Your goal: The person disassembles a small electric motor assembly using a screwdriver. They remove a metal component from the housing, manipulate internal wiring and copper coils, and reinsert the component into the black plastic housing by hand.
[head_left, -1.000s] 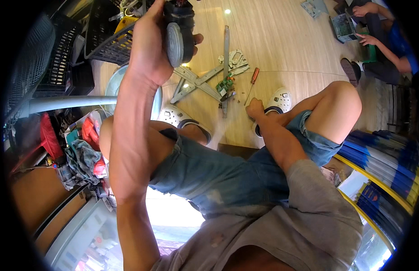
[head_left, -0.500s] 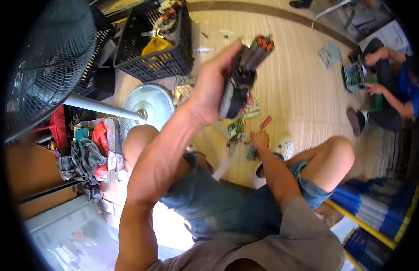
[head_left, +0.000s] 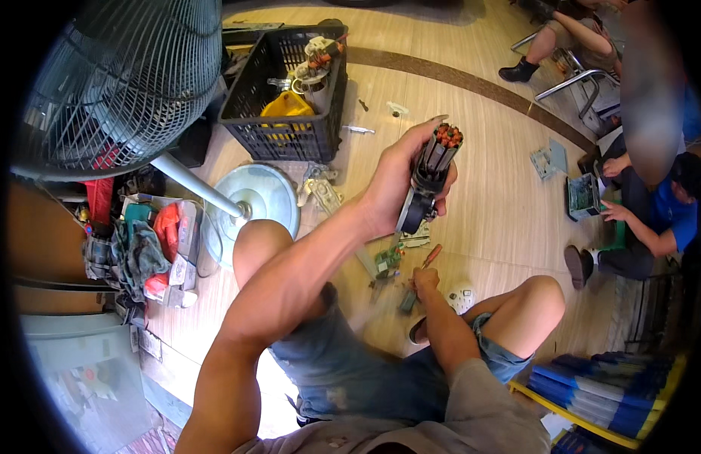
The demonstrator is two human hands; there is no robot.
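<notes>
My left hand (head_left: 396, 181) is raised above the wooden floor and grips a dark cylindrical motor part (head_left: 430, 178) with copper-red windings at its upper end. My right hand (head_left: 424, 281) is down at the floor between my knees, closed on a screwdriver (head_left: 420, 274) with a red handle. Beside that hand lie a small green circuit board (head_left: 387, 261) and loose metal pieces.
A standing fan (head_left: 124, 83) with a round base (head_left: 271, 193) stands at the left, with a black crate (head_left: 290, 91) of parts behind it. Rags and clutter (head_left: 142, 250) lie at the left. Other people sit at the right. Blue strips (head_left: 600, 382) are stacked at the lower right.
My left hand with the motor part has come down and to the right, and the view has tilted. My right hand stays at the floor.
</notes>
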